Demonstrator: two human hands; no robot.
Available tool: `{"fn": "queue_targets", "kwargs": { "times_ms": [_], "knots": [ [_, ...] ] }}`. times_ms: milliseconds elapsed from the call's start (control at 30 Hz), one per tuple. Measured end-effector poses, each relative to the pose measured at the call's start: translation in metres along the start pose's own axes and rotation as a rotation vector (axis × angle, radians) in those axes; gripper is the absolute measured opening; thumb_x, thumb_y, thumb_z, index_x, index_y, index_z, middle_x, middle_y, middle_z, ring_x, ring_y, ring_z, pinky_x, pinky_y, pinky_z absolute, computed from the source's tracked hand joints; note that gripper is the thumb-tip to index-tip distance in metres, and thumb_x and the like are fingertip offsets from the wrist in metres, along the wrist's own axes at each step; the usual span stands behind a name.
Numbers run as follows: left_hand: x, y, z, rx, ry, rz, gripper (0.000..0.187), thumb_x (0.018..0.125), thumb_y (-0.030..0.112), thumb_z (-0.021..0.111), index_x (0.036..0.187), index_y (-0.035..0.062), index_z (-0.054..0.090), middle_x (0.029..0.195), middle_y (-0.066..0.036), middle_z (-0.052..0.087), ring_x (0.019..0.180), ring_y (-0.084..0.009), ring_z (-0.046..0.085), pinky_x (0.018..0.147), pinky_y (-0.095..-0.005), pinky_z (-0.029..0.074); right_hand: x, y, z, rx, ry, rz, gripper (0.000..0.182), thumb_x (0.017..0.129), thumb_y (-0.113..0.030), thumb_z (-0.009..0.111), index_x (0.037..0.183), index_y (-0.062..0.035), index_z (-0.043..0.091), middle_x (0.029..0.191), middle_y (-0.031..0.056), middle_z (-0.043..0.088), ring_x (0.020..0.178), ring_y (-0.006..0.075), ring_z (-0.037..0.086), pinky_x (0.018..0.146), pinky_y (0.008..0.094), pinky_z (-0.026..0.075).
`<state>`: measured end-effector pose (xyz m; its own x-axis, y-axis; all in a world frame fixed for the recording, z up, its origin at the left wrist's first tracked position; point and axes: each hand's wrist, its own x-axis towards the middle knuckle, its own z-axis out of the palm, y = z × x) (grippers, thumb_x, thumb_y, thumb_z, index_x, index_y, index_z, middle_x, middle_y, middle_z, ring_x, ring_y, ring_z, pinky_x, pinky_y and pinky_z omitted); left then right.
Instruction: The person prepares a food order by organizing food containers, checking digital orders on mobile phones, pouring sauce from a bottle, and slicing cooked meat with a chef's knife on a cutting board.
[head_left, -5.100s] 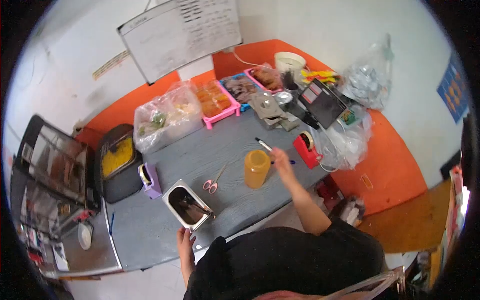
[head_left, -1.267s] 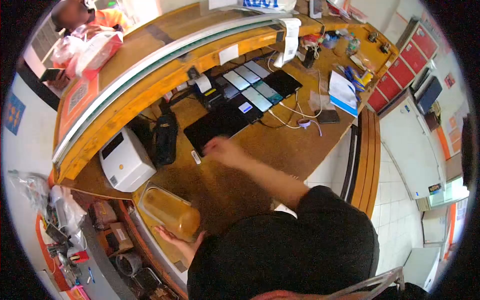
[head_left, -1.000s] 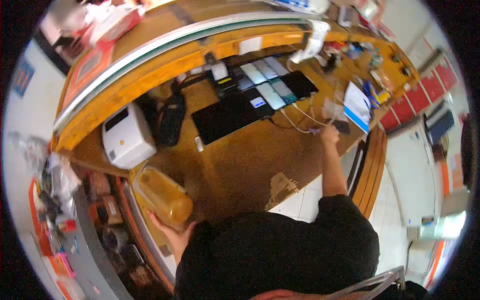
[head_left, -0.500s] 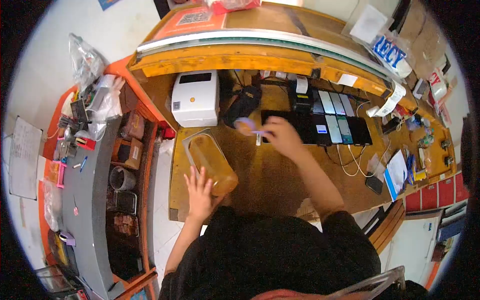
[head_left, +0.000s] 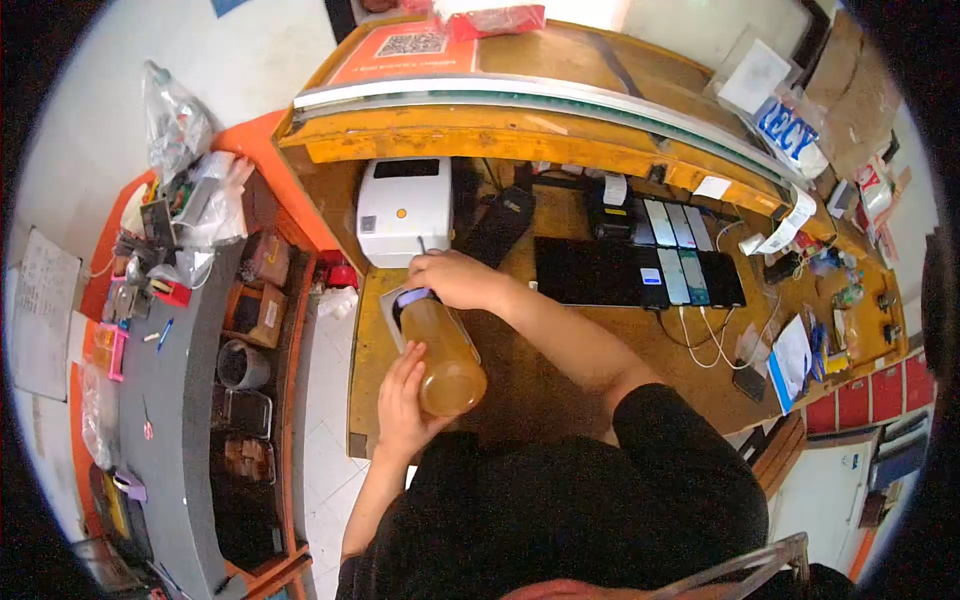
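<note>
Nearest you, your left hand [head_left: 402, 408] gripped the amber jar [head_left: 447, 365] by its side, over the wooden counter [head_left: 510, 355]. At the jar's far end, your right hand [head_left: 440, 277] held purple tape [head_left: 412, 297]. Beyond: white printer [head_left: 405, 215].

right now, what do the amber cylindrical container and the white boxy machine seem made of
Amber cylindrical container: probably smooth plastic, judging by its translucent wall, though glass isn't ruled out. White boxy machine: likely hard plastic, smooth-looking, given its even colour and rounded edges.
</note>
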<state>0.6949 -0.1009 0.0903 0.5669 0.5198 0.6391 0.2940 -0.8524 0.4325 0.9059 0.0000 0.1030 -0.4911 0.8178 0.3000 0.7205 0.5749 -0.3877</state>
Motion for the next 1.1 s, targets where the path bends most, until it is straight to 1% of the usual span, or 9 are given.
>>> {"fn": "queue_targets", "kwargs": {
  "times_ms": [167,300,367,500,800,900,933,1033,1100],
  "knots": [
    [-0.003,-0.009,0.011,0.010,-0.015,0.002,0.094,0.053,0.022,0.083,0.129,0.0103,0.028,0.131,-0.017,0.039,0.118,-0.0381,0.041,0.095,-0.0473,0.036,-0.046,0.024,-0.038,0.211,0.506,0.187,0.019,0.075,0.001,0.053,0.090,-0.0030,0.063,0.088,0.0123,0.060,0.087,0.0284,0.058,0.074,0.0351,0.047],
    [-0.031,-0.010,0.016,-0.006,-0.058,-0.091,0.093,0.053,0.014,0.081,0.130,0.0114,0.028,0.133,-0.018,0.037,0.120,-0.0396,0.037,0.098,-0.0478,0.031,-0.136,0.172,-0.031,0.176,1.001,0.618,0.017,0.080,-0.002,0.055,0.095,-0.0034,0.063,0.088,0.0096,0.064,0.079,0.0185,0.061,0.069,0.0292,0.048],
    [-0.048,-0.013,0.022,-0.009,-0.124,-0.325,0.093,0.052,0.013,0.082,0.129,0.0118,0.029,0.134,-0.018,0.035,0.120,-0.0402,0.036,0.099,-0.0479,0.030,-0.172,0.211,-0.070,0.018,0.814,1.077,0.029,0.073,-0.013,0.065,0.100,-0.0031,0.062,0.089,0.0115,0.064,0.082,0.0221,0.063,0.071,0.0314,0.048],
    [-0.049,0.004,0.022,0.055,-0.009,-0.306,0.100,0.052,0.015,0.083,0.134,0.0130,0.024,0.135,-0.021,0.033,0.121,-0.0412,0.035,0.098,-0.0484,0.031,-0.222,0.315,-0.095,-0.044,0.657,1.231,0.050,0.065,-0.027,0.072,0.106,-0.0019,0.059,0.101,0.0164,0.061,0.093,0.0274,0.059,0.080,0.0351,0.046],
    [-0.058,0.022,0.022,0.059,0.051,-0.492,0.117,0.046,0.010,0.085,0.138,0.0058,0.013,0.141,-0.017,0.023,0.128,-0.0335,0.028,0.106,-0.0432,0.023,-0.246,0.298,-0.138,0.369,0.645,0.621,0.060,0.062,-0.035,0.074,0.109,-0.0016,0.057,0.113,0.0155,0.056,0.105,0.0283,0.053,0.087,0.0363,0.042],
    [-0.054,0.034,0.020,0.082,0.038,-0.613,0.110,0.055,0.021,0.084,0.138,0.0063,0.013,0.140,-0.023,0.021,0.126,-0.0364,0.030,0.102,-0.0453,0.029,-0.264,0.265,-0.171,0.319,0.183,0.676,0.064,0.060,-0.038,0.074,0.110,-0.0015,0.057,0.117,0.0152,0.054,0.109,0.0286,0.051,0.090,0.0367,0.040],
    [-0.058,0.037,0.018,0.075,0.043,-0.595,0.104,0.058,0.021,0.080,0.137,0.0050,0.014,0.139,-0.023,0.020,0.126,-0.0372,0.029,0.102,-0.0458,0.027,-0.272,0.282,-0.177,-0.043,-0.436,1.025,0.067,0.056,-0.039,0.075,0.108,-0.0013,0.058,0.111,0.0149,0.057,0.104,0.0299,0.053,0.086,0.0375,0.043],
    [-0.077,0.041,0.008,0.094,0.148,-0.452,0.089,0.065,0.022,0.072,0.134,0.0043,0.018,0.136,-0.023,0.022,0.123,-0.0378,0.031,0.101,-0.0468,0.027,-0.318,0.276,-0.176,-0.396,-0.728,0.866,0.064,0.051,-0.035,0.077,0.102,-0.0005,0.060,0.102,0.0167,0.061,0.095,0.0303,0.057,0.079,0.0371,0.046],
    [-0.082,0.044,0.006,0.119,0.248,-0.323,0.080,0.068,0.024,0.067,0.131,0.0050,0.022,0.133,-0.023,0.025,0.119,-0.0375,0.034,0.099,-0.0474,0.028,-0.341,0.270,-0.146,-0.122,-0.150,0.597,0.073,0.058,-0.029,0.077,0.121,-0.0037,0.049,0.115,0.0155,0.054,0.107,0.0297,0.051,0.092,0.0334,0.039]
  ]
}}
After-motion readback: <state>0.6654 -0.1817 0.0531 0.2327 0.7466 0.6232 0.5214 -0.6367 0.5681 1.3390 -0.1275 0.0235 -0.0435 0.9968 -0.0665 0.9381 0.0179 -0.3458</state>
